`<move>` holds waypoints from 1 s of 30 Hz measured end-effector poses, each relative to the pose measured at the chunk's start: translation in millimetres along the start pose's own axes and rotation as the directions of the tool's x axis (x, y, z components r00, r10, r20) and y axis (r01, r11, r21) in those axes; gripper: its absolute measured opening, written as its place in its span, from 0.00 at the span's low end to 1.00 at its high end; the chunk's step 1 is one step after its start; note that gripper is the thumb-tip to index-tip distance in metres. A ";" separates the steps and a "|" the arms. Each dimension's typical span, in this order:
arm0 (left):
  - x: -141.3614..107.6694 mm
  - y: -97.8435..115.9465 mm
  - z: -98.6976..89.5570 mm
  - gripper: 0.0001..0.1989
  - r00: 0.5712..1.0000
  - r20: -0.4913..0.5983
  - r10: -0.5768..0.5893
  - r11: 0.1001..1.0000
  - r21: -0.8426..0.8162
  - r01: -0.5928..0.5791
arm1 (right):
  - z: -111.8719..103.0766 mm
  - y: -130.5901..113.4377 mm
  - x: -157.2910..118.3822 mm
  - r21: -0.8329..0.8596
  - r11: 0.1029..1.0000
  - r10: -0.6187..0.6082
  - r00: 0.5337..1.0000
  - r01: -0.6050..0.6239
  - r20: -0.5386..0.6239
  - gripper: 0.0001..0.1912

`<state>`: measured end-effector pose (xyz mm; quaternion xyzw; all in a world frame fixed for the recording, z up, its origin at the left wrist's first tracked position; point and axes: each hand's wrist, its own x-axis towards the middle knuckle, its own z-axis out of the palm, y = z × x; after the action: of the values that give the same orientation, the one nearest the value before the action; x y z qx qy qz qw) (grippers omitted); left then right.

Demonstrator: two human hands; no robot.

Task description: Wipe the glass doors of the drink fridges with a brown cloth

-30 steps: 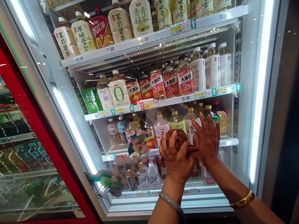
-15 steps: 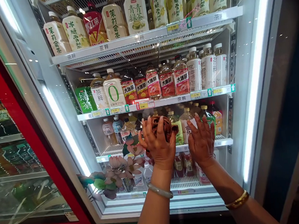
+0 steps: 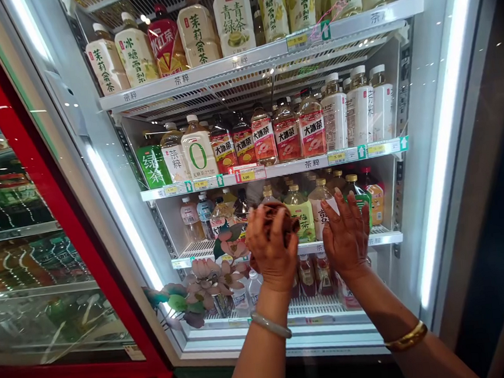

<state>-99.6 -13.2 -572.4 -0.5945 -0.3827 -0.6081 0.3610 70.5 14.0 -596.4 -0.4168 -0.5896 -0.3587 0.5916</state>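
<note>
A brown crumpled cloth point(image 3: 294, 223) is bunched in my left hand point(image 3: 272, 256), whose fingers curl over it in front of the glass door. A pale bangle circles that wrist. Just to the right, my right hand point(image 3: 348, 236) is raised flat at the glass, fingers extended upward and nothing visible in it. The wrist there wears a gold bangle. Behind the glass, bottles such as a yellow-green one point(image 3: 300, 214) stand on a shelf point(image 3: 356, 243). Whether the right palm touches the glass is hard to tell.
Pink flower decals point(image 3: 211, 281) mark the door's lower left. Rows of drink bottles fill the upper shelves point(image 3: 262, 58) of the lit cooler. A red-framed cooler point(image 3: 66, 211) stands on the left, and a bright light strip point(image 3: 447, 130) runs down the right side.
The cooler has shifted slightly rightward in view. My left hand's fingers have curled further round the cloth. My right hand remains flat, a little further right in the picture.
</note>
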 end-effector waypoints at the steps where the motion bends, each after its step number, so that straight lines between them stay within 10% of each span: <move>1: 4.1 -3.1 -0.4 0.28 0.998 -0.047 -0.052 0.998 0.026 0.054 | 0.0 0.0 -0.1 0.000 1.000 0.000 1.000 0.000 0.002 0.34; 5: -17.7 6.1 2.7 0.28 0.993 -0.072 -0.094 0.994 0.050 0.098 | 0.5 0.0 -0.6 0.005 1.000 0.006 1.000 -0.006 0.007 0.35; 10: -61.0 34.1 11.5 0.24 0.977 0.093 0.193 0.979 -0.089 -0.185 | 2.2 -0.1 -0.6 0.007 1.000 0.021 1.000 -0.021 -0.018 0.35; 17: 0.1 12.4 10.4 0.29 1.000 0.013 0.019 0.999 -0.029 -0.019 | 0.2 -0.1 0.5 0.001 1.000 0.004 1.000 -0.004 0.005 0.37; 21: -9.0 10.3 8.4 0.29 0.996 -0.042 -0.072 0.997 0.027 0.074 | -0.3 -0.6 0.4 0.000 1.000 0.010 1.000 -0.010 0.008 0.36; 26: -53.3 34.2 10.8 0.25 0.995 0.067 0.070 0.996 -0.054 -0.066 | 2.1 -0.4 -0.1 0.020 1.000 0.012 1.000 -0.011 -0.023 0.35; 30: -37.5 33.2 11.6 0.27 0.978 0.099 0.183 0.980 -0.094 -0.174 | 2.5 0.3 -0.6 0.008 1.000 0.014 1.000 -0.014 -0.013 0.36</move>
<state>-63.5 -18.3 -608.8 -0.6729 -0.3205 -0.5562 0.3675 69.8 16.4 -597.2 -0.4165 -0.5840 -0.3549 0.5996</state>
